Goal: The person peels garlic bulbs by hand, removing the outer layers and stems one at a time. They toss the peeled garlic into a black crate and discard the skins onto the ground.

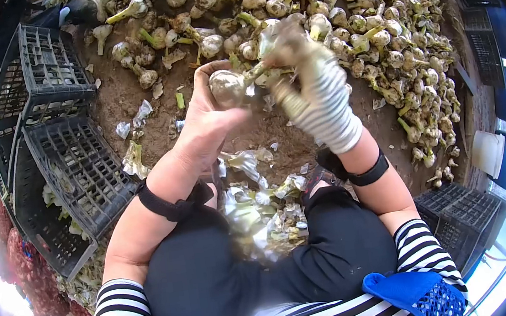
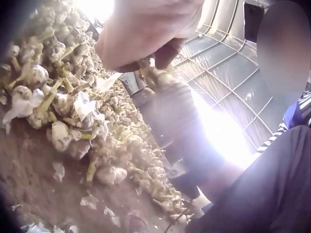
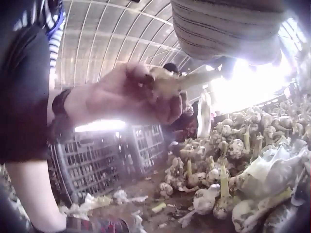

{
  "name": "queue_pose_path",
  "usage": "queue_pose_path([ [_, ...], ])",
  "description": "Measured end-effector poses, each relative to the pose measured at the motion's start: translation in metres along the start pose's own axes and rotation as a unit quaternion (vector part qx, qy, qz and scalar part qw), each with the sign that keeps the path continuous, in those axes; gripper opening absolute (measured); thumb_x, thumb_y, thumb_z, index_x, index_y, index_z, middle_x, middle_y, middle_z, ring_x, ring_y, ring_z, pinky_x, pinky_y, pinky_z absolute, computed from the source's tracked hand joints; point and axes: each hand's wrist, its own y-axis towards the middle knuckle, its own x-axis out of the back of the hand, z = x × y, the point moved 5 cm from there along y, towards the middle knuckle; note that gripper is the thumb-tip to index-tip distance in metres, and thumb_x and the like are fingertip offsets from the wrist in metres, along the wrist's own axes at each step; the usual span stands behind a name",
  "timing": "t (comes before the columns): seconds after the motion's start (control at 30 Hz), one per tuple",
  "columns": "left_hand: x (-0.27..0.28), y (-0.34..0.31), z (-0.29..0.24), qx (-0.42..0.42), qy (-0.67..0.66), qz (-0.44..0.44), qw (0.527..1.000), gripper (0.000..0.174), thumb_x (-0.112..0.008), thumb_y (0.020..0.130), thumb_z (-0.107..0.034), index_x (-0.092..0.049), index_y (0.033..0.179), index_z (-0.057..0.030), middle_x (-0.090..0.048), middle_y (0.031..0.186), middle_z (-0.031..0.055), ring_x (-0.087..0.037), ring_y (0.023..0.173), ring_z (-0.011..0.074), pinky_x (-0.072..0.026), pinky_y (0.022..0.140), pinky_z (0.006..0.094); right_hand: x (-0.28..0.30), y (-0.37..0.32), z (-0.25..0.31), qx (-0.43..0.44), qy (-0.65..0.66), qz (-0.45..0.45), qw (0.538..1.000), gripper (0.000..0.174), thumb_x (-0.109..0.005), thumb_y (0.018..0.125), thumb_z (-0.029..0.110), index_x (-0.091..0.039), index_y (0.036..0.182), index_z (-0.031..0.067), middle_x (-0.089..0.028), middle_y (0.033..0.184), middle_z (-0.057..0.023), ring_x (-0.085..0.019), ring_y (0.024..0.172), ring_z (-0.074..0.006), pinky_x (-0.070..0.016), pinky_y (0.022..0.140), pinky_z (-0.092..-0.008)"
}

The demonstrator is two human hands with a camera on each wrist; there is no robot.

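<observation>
The bare left hand (image 1: pixel 205 114) grips a soil-marked garlic bulb (image 1: pixel 227 88), its stem pointing toward the right hand. In the right wrist view the left hand's fingers (image 3: pixel 167 110) curl round the bulb (image 3: pixel 164 82). A striped, dirt-stained glove covers the right hand (image 1: pixel 320 96), which is at the stem's far end; motion blurs its fingertips, and whether they pinch the stem or loose skin cannot be told. The left wrist view shows the left hand (image 2: pixel 148 36) above the blurred glove (image 2: pixel 172 104).
A large heap of garlic (image 1: pixel 375 23) spreads across the ground ahead and right. Black crates stand at the left (image 1: pixel 81 173) and lower right (image 1: pixel 462 214). Peeled skins (image 1: pixel 260 214) lie between the person's legs. A white container (image 1: pixel 488 154) is at the far right.
</observation>
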Motion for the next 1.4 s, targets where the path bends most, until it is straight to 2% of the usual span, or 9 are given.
queue_pose_path([
  [0.43,0.015,0.006,0.003,0.001,0.204,-0.045,0.978,0.046,-0.061,0.071,-0.003,-0.047,0.115,0.0002,-0.054,0.107,0.0072,-0.052,0.096,0.0140,-0.0409,0.087,0.0280,-0.031,-0.013,0.007,0.093,-0.186,0.132,0.969,0.042,-0.059,0.067,0.014,-0.056,0.108,0.0063,-0.054,0.073,-0.0078,-0.053,0.070,-0.0265,-0.0409,0.066,-0.0380],
  [0.53,0.028,0.009,0.023,0.265,-0.196,0.044,0.943,0.038,-0.064,0.079,-0.026,-0.052,0.106,-0.0009,-0.057,0.101,0.0095,-0.057,0.085,0.0168,-0.0483,0.075,0.0312,-0.028,-0.006,0.005,0.086,-0.196,0.084,0.973,0.045,-0.059,0.065,0.011,-0.055,0.110,0.0075,-0.055,0.076,-0.0082,-0.053,0.071,-0.0272,-0.0407,0.067,-0.0384],
  [0.63,0.020,0.013,0.018,0.107,-0.180,-0.031,0.977,0.041,-0.068,0.077,-0.022,-0.048,0.107,-0.0019,-0.056,0.100,0.0084,-0.056,0.089,0.0153,-0.0475,0.079,0.0301,-0.019,0.007,-0.002,-0.050,-0.058,-0.004,0.997,0.052,-0.060,0.069,0.003,-0.048,0.119,0.0094,-0.055,0.083,-0.0061,-0.053,0.074,-0.0248,-0.0426,0.068,-0.0368],
  [0.77,0.009,0.010,0.004,-0.123,0.139,-0.071,0.980,0.060,-0.074,0.071,-0.009,-0.037,0.117,-0.0035,-0.051,0.109,0.0069,-0.051,0.098,0.0139,-0.0425,0.088,0.0288,-0.052,-0.006,-0.022,-0.410,0.581,-0.020,0.703,0.049,-0.068,0.078,0.033,-0.048,0.115,0.0089,-0.055,0.100,-0.0031,-0.054,0.090,-0.0125,-0.0464,0.073,-0.0247],
  [0.87,-0.001,0.006,0.003,-0.152,0.093,-0.028,0.984,0.049,-0.068,0.078,-0.025,-0.043,0.116,-0.0075,-0.051,0.107,0.0068,-0.053,0.094,0.0153,-0.0453,0.083,0.0315,-0.058,-0.018,-0.021,-0.435,0.551,-0.035,0.711,0.028,-0.062,0.084,0.023,-0.059,0.103,0.0023,-0.062,0.089,-0.0019,-0.058,0.080,-0.0103,-0.0472,0.070,-0.0228],
  [1.0,0.009,0.007,0.015,0.171,-0.334,0.159,0.913,0.064,-0.038,0.081,-0.065,-0.053,0.106,-0.0073,-0.060,0.091,0.0077,-0.058,0.073,0.0187,-0.0489,0.073,0.0335,-0.044,-0.017,-0.009,-0.380,0.473,-0.044,0.794,0.018,-0.059,0.086,0.016,-0.063,0.095,0.0012,-0.063,0.083,-0.0004,-0.059,0.073,-0.0107,-0.0478,0.067,-0.0223],
  [1.2,0.025,0.010,0.012,-0.066,0.119,-0.108,0.985,0.038,-0.062,0.083,-0.022,-0.048,0.113,-0.0030,-0.056,0.103,0.0088,-0.057,0.092,0.0194,-0.0488,0.083,0.0342,-0.022,-0.002,-0.006,-0.176,0.003,0.008,0.984,0.015,-0.060,0.079,0.005,-0.063,0.092,-0.0005,-0.062,0.071,-0.0151,-0.058,0.059,-0.0158,-0.0453,0.055,-0.0275],
  [1.27,0.030,0.009,0.010,-0.032,0.048,-0.079,0.995,0.044,-0.065,0.079,-0.007,-0.045,0.117,-0.0021,-0.054,0.110,0.0076,-0.054,0.100,0.0181,-0.0465,0.088,0.0336,-0.021,-0.010,-0.018,-0.400,0.337,0.013,0.852,0.015,-0.056,0.084,0.008,-0.063,0.094,-0.0010,-0.063,0.072,-0.0045,-0.055,0.063,-0.0103,-0.0449,0.060,-0.0250],
  [1.4,0.012,0.009,0.001,-0.038,-0.120,-0.003,0.992,0.042,-0.065,0.079,-0.008,-0.046,0.115,-0.0014,-0.055,0.106,0.0086,-0.056,0.095,0.0156,-0.0481,0.082,0.0292,-0.024,-0.011,-0.013,-0.382,0.336,0.025,0.860,0.016,-0.054,0.086,0.010,-0.062,0.094,-0.0017,-0.062,0.077,-0.0023,-0.053,0.066,-0.0070,-0.0440,0.061,-0.0219],
])
